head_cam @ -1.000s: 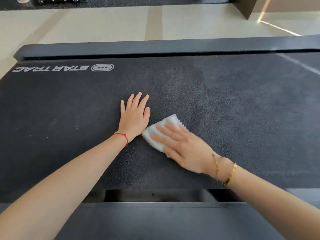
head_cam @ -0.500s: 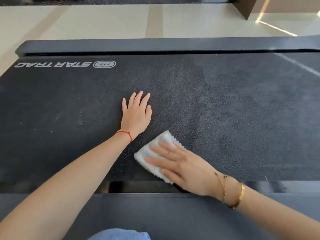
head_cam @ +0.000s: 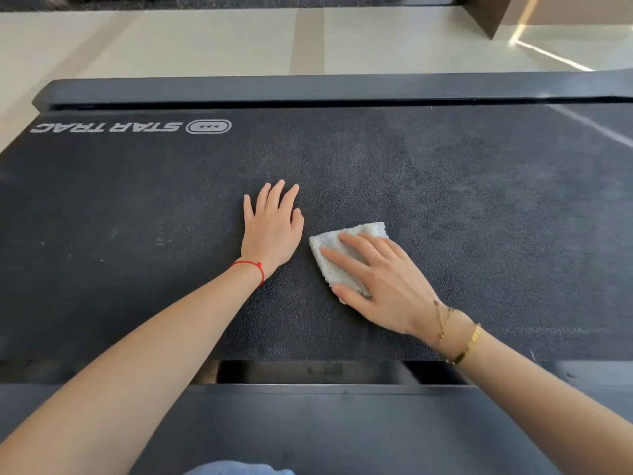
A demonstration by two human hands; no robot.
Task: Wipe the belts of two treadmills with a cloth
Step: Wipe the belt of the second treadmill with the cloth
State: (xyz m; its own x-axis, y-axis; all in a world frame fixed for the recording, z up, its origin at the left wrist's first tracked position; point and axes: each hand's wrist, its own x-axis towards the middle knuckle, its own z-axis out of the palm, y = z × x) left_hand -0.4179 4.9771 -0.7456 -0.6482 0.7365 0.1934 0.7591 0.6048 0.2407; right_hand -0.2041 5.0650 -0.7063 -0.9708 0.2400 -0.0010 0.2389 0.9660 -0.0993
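A dark textured treadmill belt (head_cam: 479, 207) fills the middle of the view, with a white STAR TRAC logo (head_cam: 130, 127) at its far left. My left hand (head_cam: 272, 231) lies flat on the belt, fingers apart, holding nothing. Just to its right, my right hand (head_cam: 380, 282) presses a folded white cloth (head_cam: 337, 260) flat onto the belt; the fingers cover much of the cloth.
The far side rail (head_cam: 308, 89) of the treadmill runs across the view, with pale floor (head_cam: 205, 42) beyond it. The near side rail (head_cam: 342, 426) lies below my arms, with a dark gap (head_cam: 308, 371) between it and the belt. A white line (head_cam: 596, 126) crosses the belt at right.
My right hand slid the cloth toward the near edge of the belt, then back away from me and a little to the right. The left hand stayed flat in place.
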